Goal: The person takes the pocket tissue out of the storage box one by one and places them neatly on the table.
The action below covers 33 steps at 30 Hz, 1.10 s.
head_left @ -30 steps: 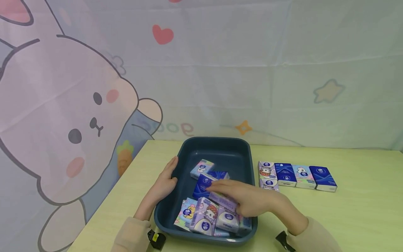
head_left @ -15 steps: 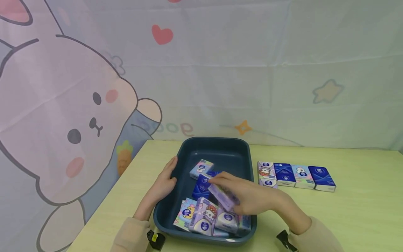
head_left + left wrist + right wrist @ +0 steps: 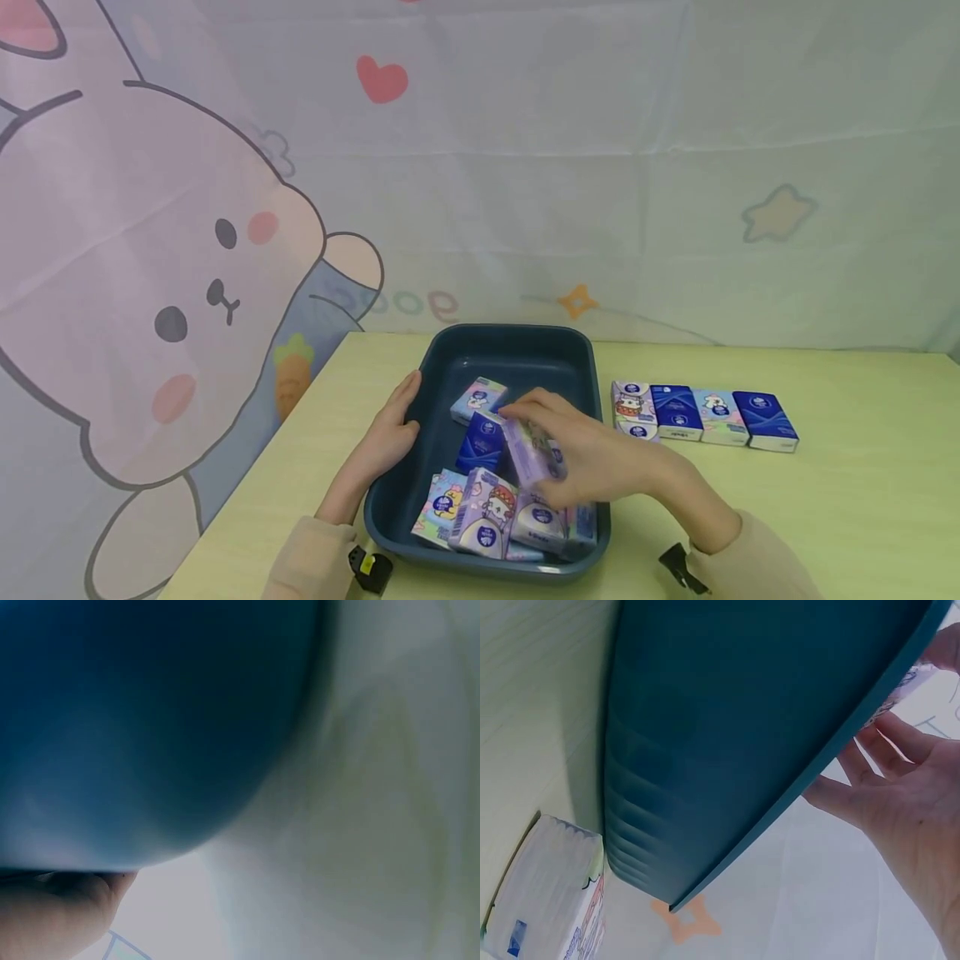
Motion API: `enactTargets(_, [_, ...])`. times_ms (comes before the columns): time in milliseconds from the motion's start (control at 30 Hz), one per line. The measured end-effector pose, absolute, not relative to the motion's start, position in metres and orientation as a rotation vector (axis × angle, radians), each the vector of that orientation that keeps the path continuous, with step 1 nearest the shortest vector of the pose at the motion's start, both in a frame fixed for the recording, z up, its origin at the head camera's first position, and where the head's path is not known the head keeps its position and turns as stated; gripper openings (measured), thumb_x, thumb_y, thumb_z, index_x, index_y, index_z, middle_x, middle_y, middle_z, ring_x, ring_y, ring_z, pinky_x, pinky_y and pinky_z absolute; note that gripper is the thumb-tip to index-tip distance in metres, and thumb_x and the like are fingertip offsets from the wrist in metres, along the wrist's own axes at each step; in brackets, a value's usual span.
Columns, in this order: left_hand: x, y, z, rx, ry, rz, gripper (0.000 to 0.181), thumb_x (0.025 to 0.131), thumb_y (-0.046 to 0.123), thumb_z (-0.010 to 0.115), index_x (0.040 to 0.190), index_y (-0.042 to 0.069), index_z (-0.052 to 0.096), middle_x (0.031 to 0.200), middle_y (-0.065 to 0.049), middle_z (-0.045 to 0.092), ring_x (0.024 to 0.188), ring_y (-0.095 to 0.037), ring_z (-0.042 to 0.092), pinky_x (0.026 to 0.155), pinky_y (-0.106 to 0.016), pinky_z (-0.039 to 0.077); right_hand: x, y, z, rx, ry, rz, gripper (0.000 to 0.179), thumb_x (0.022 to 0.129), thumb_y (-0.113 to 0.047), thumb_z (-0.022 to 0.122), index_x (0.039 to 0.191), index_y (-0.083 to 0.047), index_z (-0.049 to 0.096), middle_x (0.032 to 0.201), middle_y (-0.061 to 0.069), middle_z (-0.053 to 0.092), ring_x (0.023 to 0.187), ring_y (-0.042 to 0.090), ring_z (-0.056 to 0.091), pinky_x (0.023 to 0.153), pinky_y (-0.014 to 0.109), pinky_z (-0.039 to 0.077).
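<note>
In the head view a dark blue bin (image 3: 525, 367) stands on the table. My left hand (image 3: 386, 437) rests along its left rim with straight fingers; part of it shows below the bin in the left wrist view. Over the bin's right side my right hand (image 3: 588, 450) grips a purple tissue pack (image 3: 527, 454), tilted and raised above the others. Inside lie a blue tissue pack (image 3: 482, 444), a pastel pack (image 3: 478, 398), another pastel pack (image 3: 441, 507) and purple packs (image 3: 486, 512). In the right wrist view the bin wall hides most of the held pack (image 3: 904, 690).
Right of the bin, tissue packs lie side by side in a row: purple ones (image 3: 633, 404), a blue one (image 3: 677, 412), a pastel one (image 3: 720, 417) and a dark blue one (image 3: 765, 421). A printed cloth (image 3: 525, 167) hangs behind the table.
My right hand has taken hold of the purple tissue pack, lifted it off the pile and turned it more upright. The left hand stays at the bin's rim.
</note>
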<state>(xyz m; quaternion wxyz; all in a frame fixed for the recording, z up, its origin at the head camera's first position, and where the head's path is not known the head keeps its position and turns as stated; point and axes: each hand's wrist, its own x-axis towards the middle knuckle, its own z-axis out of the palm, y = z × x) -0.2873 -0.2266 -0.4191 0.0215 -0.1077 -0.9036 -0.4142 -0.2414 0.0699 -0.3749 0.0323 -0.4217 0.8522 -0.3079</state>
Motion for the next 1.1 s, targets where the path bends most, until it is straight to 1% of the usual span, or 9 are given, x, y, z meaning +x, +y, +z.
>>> enactTargets(167, [-0.288,-0.227,-0.419,-0.332,-2.801,-1.290,0.068,0.089,-0.007,0.034,0.154,0.002,0.012,0.163,-0.015,0.007,0.150,-0.037,0.005,0.119,-0.056,0.008,-0.241,0.072,-0.373,-1.244,2.659,-0.957,0.081,0.071,-0.022,0.073,0.143,-0.026,0.038,0.138,-0.011,0.035,0.116,0.009,0.041,0.087,0.026,0.049])
enactTargets(367, [-0.288,-0.227,-0.418,-0.328,-2.803,-1.286,0.068,0.089,-0.007,0.035,0.153,0.002,0.013,0.163,-0.016,0.007,0.150,-0.037,0.005,0.119,-0.055,0.008,-0.241,0.076,-0.371,-1.247,2.708,-0.944,0.082,0.070,-0.022,0.073,0.144,-0.021,0.039,0.140,-0.006,0.038,0.118,0.012,0.041,0.087,0.029,0.049])
enactTargets(567, [-0.287,-0.226,-0.417,-0.327,-2.805,-1.287,0.068,0.090,-0.006,0.035,0.153,0.002,0.013,0.163,-0.015,0.007,0.150,-0.036,0.005,0.119,-0.055,0.008,-0.242,0.082,-0.371,-1.173,2.747,-0.931,0.082,0.070,-0.025,0.075,0.144,-0.024,0.038,0.141,-0.009,0.037,0.120,0.010,0.039,0.093,0.035,0.049])
enactTargets(667, [-0.286,-0.226,-0.416,-0.325,-2.805,-1.287,0.068,0.090,-0.006,0.035,0.153,0.002,0.013,0.163,-0.015,0.007,0.150,-0.037,0.005,0.119,-0.055,0.009,-0.244,0.087,-0.371,-1.152,2.769,-0.932,0.080,0.072,-0.026,0.074,0.143,-0.023,0.039,0.141,-0.007,0.038,0.121,0.011,0.041,0.096,0.038,0.048])
enactTargets(900, [-0.285,-0.226,-0.415,-0.331,-2.806,-1.290,0.068,0.089,-0.007,0.034,0.153,0.001,0.012,0.163,-0.016,0.006,0.150,-0.037,0.005,0.119,-0.055,0.008,-0.247,0.102,-0.368,-1.117,2.829,-0.884,0.079,0.074,-0.025,0.074,0.144,-0.017,0.039,0.141,-0.002,0.039,0.116,0.015,0.043,0.092,0.037,0.048])
enactTargets(1000, [-0.284,-0.226,-0.415,-0.333,-2.806,-1.288,0.068,0.089,-0.007,0.034,0.153,0.001,0.012,0.162,-0.017,0.007,0.150,-0.037,0.005,0.119,-0.055,0.008,-0.248,0.108,-0.367,-1.094,2.858,-0.854,0.079,0.074,-0.023,0.074,0.145,-0.015,0.039,0.141,0.001,0.040,0.119,0.017,0.044,0.095,0.040,0.048])
enactTargets(1100, [-0.284,-0.225,-0.415,-0.342,-2.800,-1.284,0.069,0.089,-0.007,0.035,0.153,0.001,0.013,0.162,-0.018,0.007,0.150,-0.038,0.005,0.118,-0.056,0.009,-0.248,0.114,-0.366,-1.078,2.883,-0.828,0.079,0.075,-0.022,0.074,0.145,-0.012,0.039,0.141,0.006,0.040,0.122,0.023,0.044,0.097,0.045,0.048])
